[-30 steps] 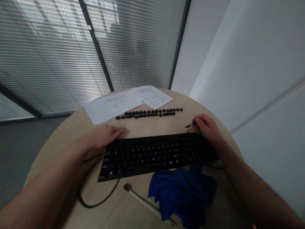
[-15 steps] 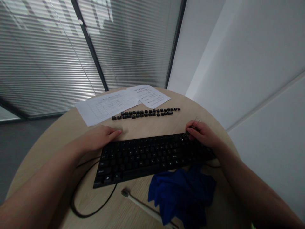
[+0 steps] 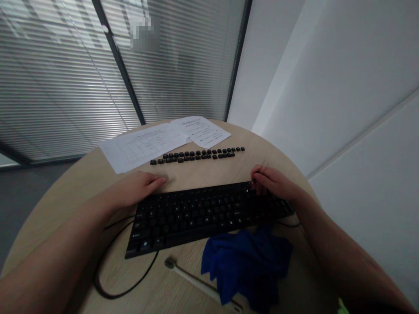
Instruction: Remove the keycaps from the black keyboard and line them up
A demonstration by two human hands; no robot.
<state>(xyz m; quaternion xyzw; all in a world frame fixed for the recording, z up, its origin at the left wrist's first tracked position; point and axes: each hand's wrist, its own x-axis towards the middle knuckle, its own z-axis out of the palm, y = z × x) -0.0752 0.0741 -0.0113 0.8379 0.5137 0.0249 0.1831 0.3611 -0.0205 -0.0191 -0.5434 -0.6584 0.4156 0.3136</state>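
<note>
A black keyboard (image 3: 193, 216) lies at a slant on the table, with gaps among its keys toward the right side. My left hand (image 3: 139, 188) rests at its back left corner, thumb stretched out and the other fingers partly hidden. Over the keyboard's back right part, my right hand (image 3: 271, 181) is closed around a wire keycap puller (image 3: 255, 180). Thin metal wires stick up above the fingers, and the puller's lower end is down at the keys. Behind the keyboard, loose black keycaps (image 3: 198, 153) stand in two rows.
A blue cloth (image 3: 245, 266) lies crumpled in front of the keyboard, partly over a toothbrush (image 3: 193, 279). The keyboard's black cable (image 3: 113, 298) loops at the left front. Printed paper sheets (image 3: 144, 146) lie at the back of the round table (image 3: 278, 159), near blinds and a white wall.
The whole view has shifted slightly, so everything appears a little further left. Both hands keep their places against the keyboard, and the keycap rows look the same.
</note>
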